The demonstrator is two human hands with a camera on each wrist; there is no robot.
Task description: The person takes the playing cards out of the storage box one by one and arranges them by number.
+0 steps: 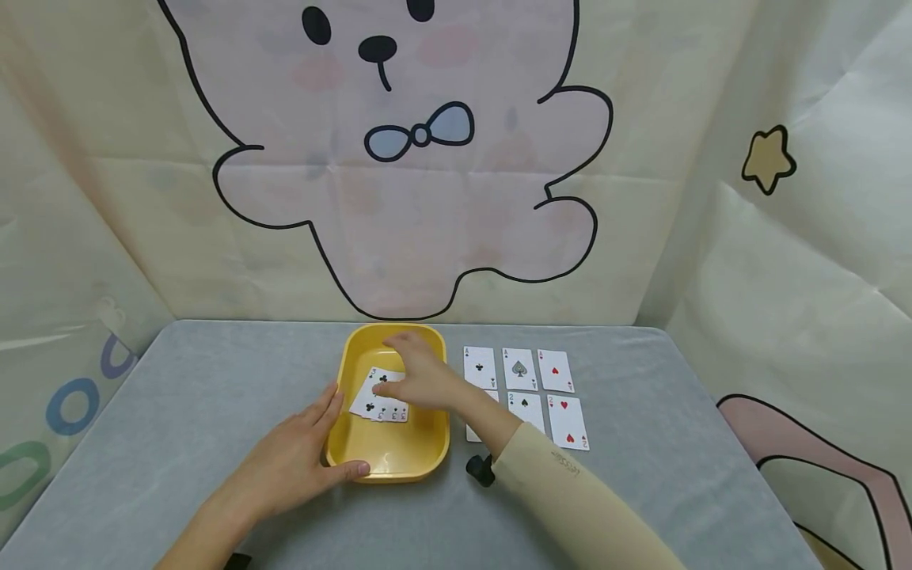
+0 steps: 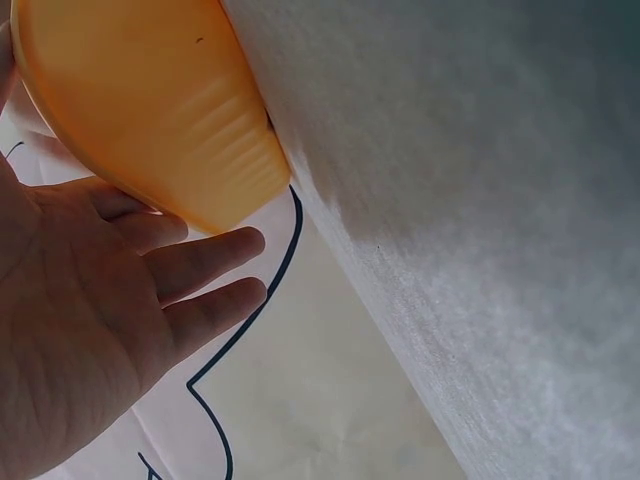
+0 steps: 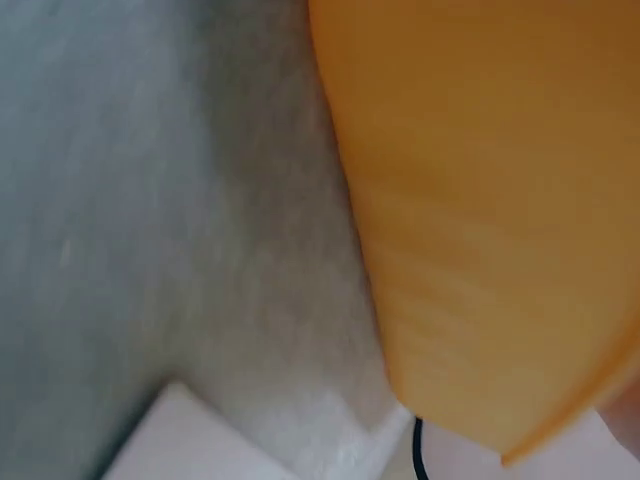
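Note:
A yellow tray [image 1: 388,467] stands on the table, with several overlapping playing cards [image 1: 390,413] face up inside, a three of clubs among them. My left hand [image 1: 302,443] holds the tray's near left corner, thumb over the front rim and fingers along the left side. In the left wrist view, fingers [image 2: 205,265] lie against the outside of the tray [image 2: 180,110]. Over the tray, my right hand [image 1: 420,372] has its thumb above the cards and its other fingers spread toward the far end. The right wrist view shows mostly the tray's outer wall [image 3: 470,220].
Right of the tray, face-up cards lie in two rows: aces of clubs [image 1: 480,369], spades [image 1: 520,380] and hearts [image 1: 556,371], with twos of spades [image 1: 525,407] and hearts [image 1: 568,422] nearer. My right forearm partly covers another near-row card. A printed cloth [image 1: 484,237] hangs behind the table.

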